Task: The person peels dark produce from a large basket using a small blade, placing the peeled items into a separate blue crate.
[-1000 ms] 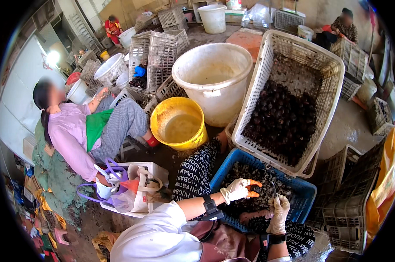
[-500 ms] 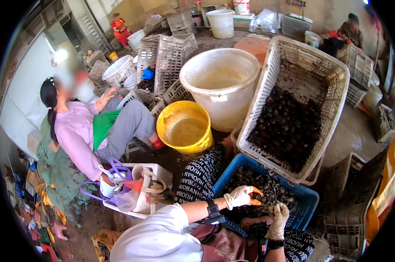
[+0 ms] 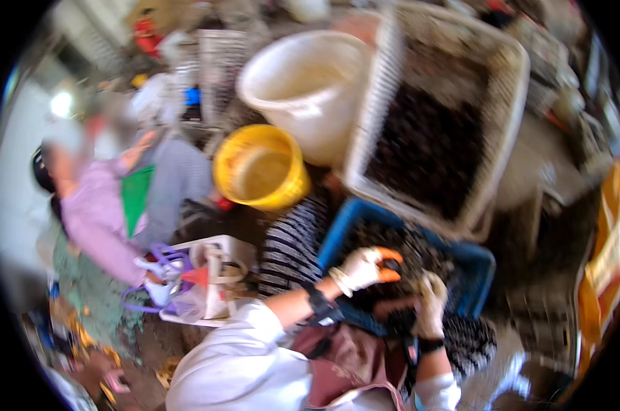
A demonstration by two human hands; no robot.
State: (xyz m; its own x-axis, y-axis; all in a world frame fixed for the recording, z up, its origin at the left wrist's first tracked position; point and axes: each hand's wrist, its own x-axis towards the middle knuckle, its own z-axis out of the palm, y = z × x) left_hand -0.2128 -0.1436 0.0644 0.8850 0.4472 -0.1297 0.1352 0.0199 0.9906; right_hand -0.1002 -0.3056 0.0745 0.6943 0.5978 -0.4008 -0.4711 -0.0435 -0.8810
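Blue crate (image 3: 484,264) lying slantwise, left hand (image 3: 362,268) and right hand (image 3: 430,306) inside, blurred

Yellow bucket (image 3: 262,168) near centre at ten o'clock, white tub (image 3: 306,89) at eleven just beside it, white basket (image 3: 382,116) of dark shells at one, seated person in lilac top (image 3: 101,219) at nine, white bag (image 3: 210,277) at eight

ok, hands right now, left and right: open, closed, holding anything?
Left hand: gloved, fingers curled over the dark pieces in the blue crate; any grip is too blurred to tell.
Right hand: gloved, down in the same crate; cannot tell.
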